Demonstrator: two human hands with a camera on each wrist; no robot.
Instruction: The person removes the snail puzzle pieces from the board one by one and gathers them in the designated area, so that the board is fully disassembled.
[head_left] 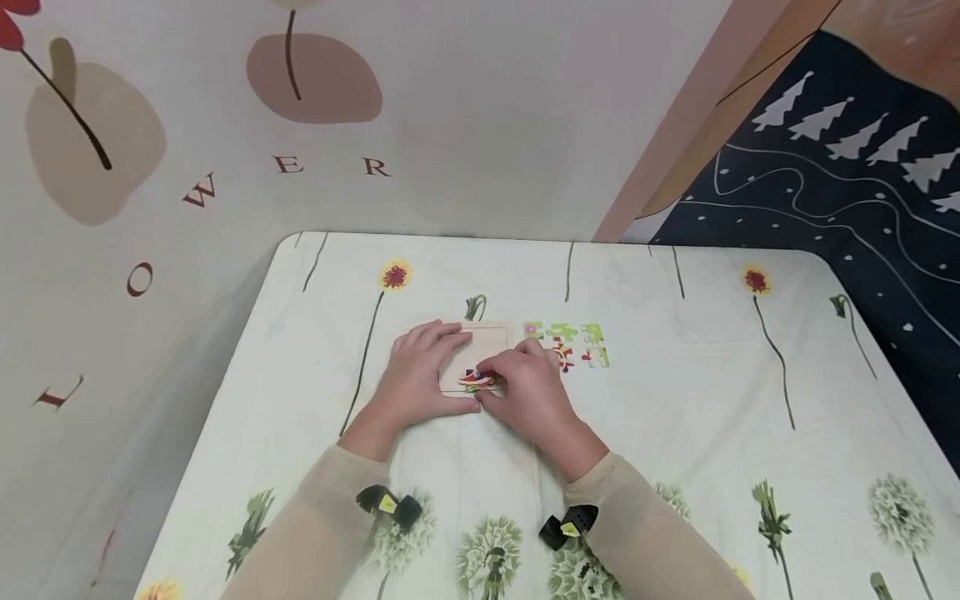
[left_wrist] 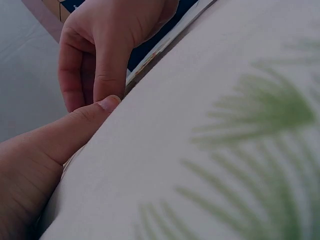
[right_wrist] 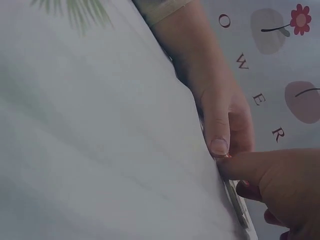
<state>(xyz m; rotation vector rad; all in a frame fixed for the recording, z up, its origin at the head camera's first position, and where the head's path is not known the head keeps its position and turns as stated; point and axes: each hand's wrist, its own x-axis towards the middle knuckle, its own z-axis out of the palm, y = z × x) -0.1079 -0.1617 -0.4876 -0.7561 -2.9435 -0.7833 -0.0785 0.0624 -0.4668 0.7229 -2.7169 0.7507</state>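
A pale, shallow puzzle board lies flat on the table. Along its lower edge is a colourful puzzle piece in red, white, blue and green. My left hand rests at the board's left side, fingers reaching its upper part and thumb along the near edge. From the right, my right hand pinches at the puzzle piece with bent fingers, covering part of it. Both thumbs come close together at the near edge. In the wrist views the board shows only edge-on and the piece is mostly hidden.
Several loose puzzle pieces lie right of the board, some partly behind my right hand. A white cloth with printed flowers covers the table. A wall with printed shapes and letters rises behind the far edge.
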